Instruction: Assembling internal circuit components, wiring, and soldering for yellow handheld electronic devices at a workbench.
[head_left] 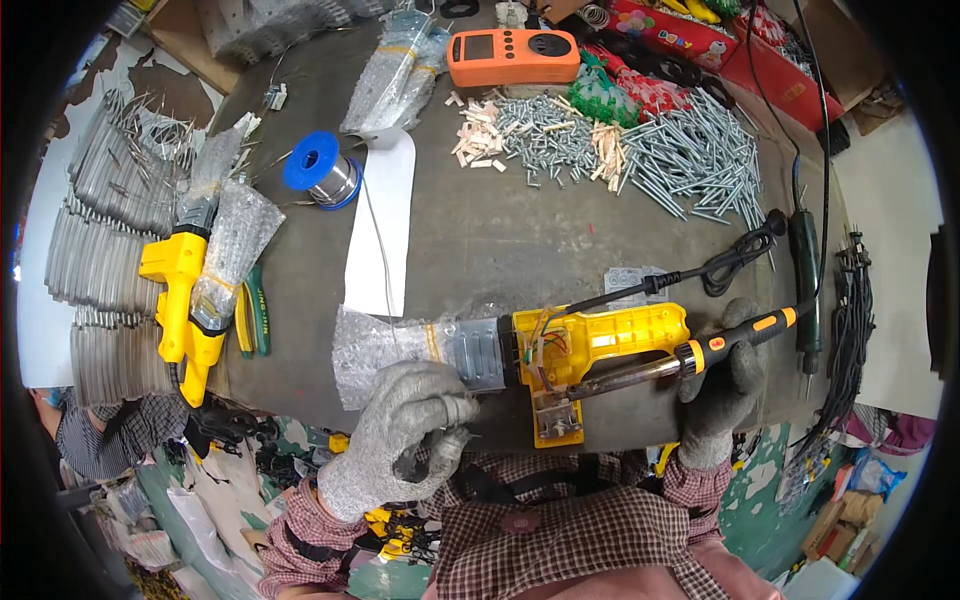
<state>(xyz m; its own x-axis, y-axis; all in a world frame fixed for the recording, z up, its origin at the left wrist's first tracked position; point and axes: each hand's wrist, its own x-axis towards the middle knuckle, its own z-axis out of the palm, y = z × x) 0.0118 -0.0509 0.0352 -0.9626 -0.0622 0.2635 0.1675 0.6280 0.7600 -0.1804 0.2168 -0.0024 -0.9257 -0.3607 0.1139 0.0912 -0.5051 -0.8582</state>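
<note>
A yellow tool [600,342] lies open on the dark table [480,230], its wires showing and its metal nozzle wrapped in bubble wrap [385,345]. My left hand [400,435], in a grey glove, is closed on a thin strand of solder wire just below the wrapped nozzle. My right hand [722,385], also gloved, grips a soldering iron [700,355] with a black and orange handle. Its metal shaft points left toward the wires inside the yellow housing.
A second yellow tool in bubble wrap [195,290] lies at the left beside green-handled pliers [255,305]. A blue solder spool [322,170], a white paper strip [382,225], an orange meter [512,55] and a heap of screws [660,150] sit farther back. Black cables [850,300] hang at the right.
</note>
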